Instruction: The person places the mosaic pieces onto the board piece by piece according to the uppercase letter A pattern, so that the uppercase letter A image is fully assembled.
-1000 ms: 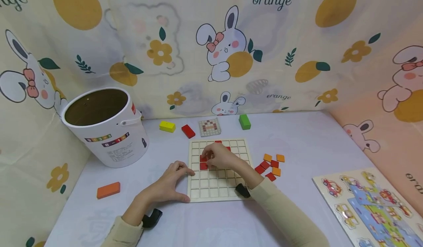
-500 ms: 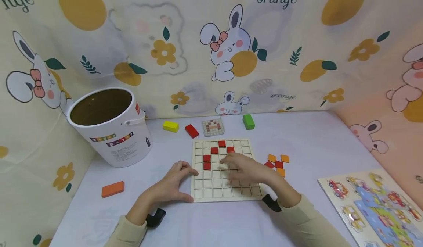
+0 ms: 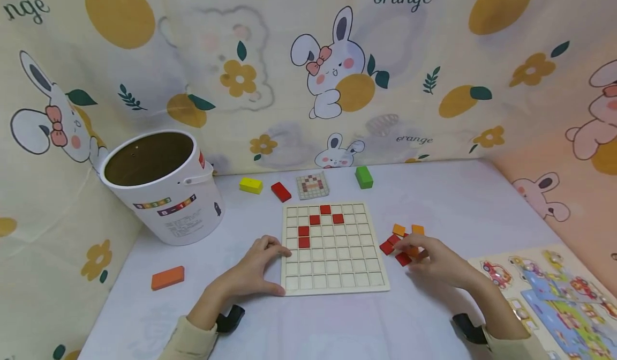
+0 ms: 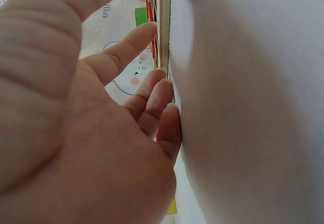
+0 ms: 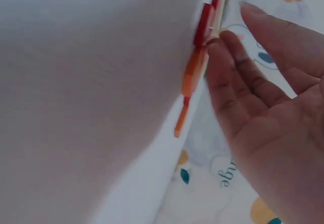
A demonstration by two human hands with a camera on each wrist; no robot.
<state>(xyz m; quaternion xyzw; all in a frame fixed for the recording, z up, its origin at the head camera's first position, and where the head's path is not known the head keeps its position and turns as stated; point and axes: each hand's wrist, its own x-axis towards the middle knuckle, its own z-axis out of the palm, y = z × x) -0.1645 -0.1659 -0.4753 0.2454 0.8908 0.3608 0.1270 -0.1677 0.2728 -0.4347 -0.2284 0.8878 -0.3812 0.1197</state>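
A square pale wooden grid board point(image 3: 332, 268) lies on the table, with several red tiles point(image 3: 303, 231) set in its upper and left cells. At its left edge my left hand point(image 3: 251, 268) rests, the thumb by the lower corner and fingertips against the side. In the left wrist view these fingers point(image 4: 163, 92) touch the board's edge, loosely bent. My right hand point(image 3: 441, 262) is over a pile of loose red tiles point(image 3: 387, 247) and orange tiles point(image 3: 398, 230), partly hiding it. In the right wrist view its thumb point(image 5: 273, 29) stands apart from the fingers, with nothing between them.
Behind the board lie a yellow block point(image 3: 251, 185), a red block point(image 3: 281, 192), a small pattern card point(image 3: 313, 186) and a green block point(image 3: 363, 177). A white bucket point(image 3: 178, 210) stands back left, near an orange block point(image 3: 167, 278). Picture puzzles point(image 3: 554, 290) lie at right.
My right hand has left the board's red tiles and moved right to the loose pile, uncovering the grid. My left hand has stayed at the board's left edge.
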